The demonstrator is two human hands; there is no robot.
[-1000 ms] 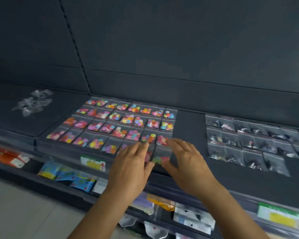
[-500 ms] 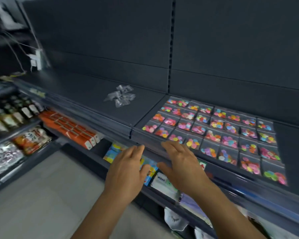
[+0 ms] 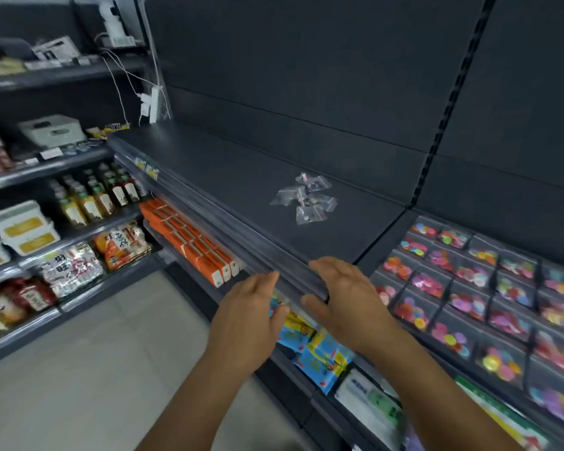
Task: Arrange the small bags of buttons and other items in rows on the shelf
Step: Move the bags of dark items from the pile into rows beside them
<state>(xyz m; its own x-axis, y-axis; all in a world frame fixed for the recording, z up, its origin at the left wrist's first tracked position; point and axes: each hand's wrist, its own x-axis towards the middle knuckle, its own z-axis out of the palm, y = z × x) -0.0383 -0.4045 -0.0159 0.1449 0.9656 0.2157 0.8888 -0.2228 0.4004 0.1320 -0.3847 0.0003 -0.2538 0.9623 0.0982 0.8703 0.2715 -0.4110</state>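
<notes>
At shelf front: both hands hover side by side at the dark shelf (image 3: 241, 177) edge, palms down.
Left hand (image 3: 251, 314): fingers loosely straight, holding nothing.
Right hand (image 3: 345, 297): fingers relaxed, empty, over the edge rail.
Loose bags (image 3: 303, 198): clear pile mid-shelf, well apart from hands.
Button bags (image 3: 476, 288): colourful, laid in rows on right section.
Below: orange boxes (image 3: 189, 242), blue packets (image 3: 319, 353).

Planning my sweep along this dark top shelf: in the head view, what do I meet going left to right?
White power strip → loose pile of clear small bags → rows of colourful button bags.
</notes>
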